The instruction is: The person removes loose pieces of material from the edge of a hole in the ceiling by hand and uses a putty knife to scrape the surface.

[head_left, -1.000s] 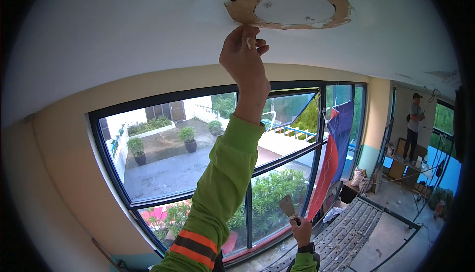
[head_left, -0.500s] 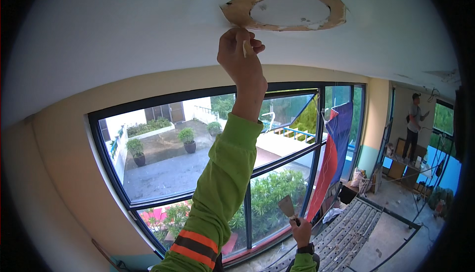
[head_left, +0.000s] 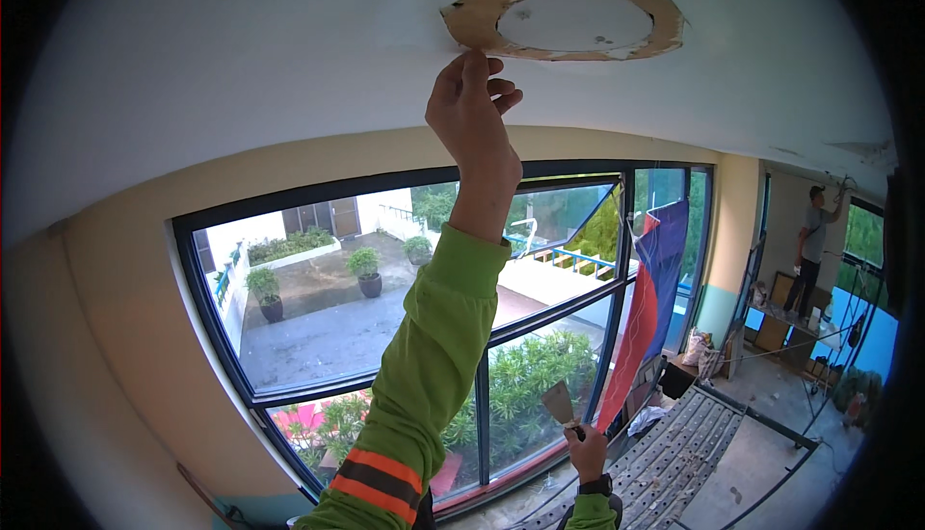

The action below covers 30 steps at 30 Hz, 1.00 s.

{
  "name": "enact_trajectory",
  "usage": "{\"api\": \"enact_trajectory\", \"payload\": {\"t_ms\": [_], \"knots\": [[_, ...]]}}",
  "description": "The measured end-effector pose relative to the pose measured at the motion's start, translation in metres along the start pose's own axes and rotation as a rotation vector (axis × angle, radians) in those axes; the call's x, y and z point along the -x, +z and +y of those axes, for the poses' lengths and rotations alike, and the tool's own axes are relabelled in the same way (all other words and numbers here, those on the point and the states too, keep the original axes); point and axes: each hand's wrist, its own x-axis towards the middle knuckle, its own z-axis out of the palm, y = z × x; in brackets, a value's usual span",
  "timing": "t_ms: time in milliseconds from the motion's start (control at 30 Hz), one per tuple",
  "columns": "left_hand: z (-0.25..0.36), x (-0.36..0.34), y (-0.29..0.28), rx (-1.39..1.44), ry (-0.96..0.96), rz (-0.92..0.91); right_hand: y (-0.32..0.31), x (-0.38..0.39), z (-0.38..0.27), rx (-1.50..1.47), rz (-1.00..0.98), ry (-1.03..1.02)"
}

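Observation:
Overhead in the white ceiling is an oval patch [head_left: 472,24], a torn brown paper-like ring around a white disc [head_left: 576,21]. My left hand [head_left: 474,111] reaches up to the ring's near left edge, thumb and forefinger closed together against it. The other fingers curl loosely. Whatever is between the fingertips is too small to make out. Low down, my right hand [head_left: 587,453] grips a putty knife [head_left: 558,403] by its handle, the wide blade pointing up and left. Both arms wear green sleeves [head_left: 424,347].
A dark-framed window [head_left: 337,393] spans the wall ahead, one pane tilted out. A blue and red cloth [head_left: 655,279] hangs beside it. Below right lies a perforated metal scaffold platform [head_left: 665,463]. Farther right, another person [head_left: 809,241] stands on a raised platform, an arm up near wires.
The tan scrap that showed against my left hand is gone from view. That hand's lower fingers have loosened. The other person has raised an arm toward the ceiling. My right hand stays put.

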Motion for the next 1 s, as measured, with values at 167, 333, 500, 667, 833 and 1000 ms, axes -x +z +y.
{"api": "enact_trajectory", "payload": {"t_ms": [167, 333, 500, 667, 833, 1000], "knots": [[0.0, -0.002, 0.003, 0.033, 0.005, 0.019, -0.001, 0.0, -0.002, 0.007, -0.01, 0.0], [0.001, 0.0, 0.001, 0.042, 0.034, 0.005, -0.002, 0.002, -0.004, -0.015, 0.003, 0.012], [0.001, 0.01, -0.005, 0.024, 0.038, -0.018, -0.001, 0.001, 0.0, -0.009, -0.004, 0.009], [-0.001, 0.017, -0.01, -0.057, 0.079, -0.045, -0.001, 0.001, -0.003, 0.0, -0.008, 0.012], [0.001, 0.007, -0.006, -0.166, 0.164, 0.014, -0.003, 0.002, -0.006, -0.021, -0.015, 0.006], [0.009, 0.005, 0.002, -0.126, 0.123, 0.024, 0.0, 0.001, -0.006, -0.003, -0.012, 0.006]]}}
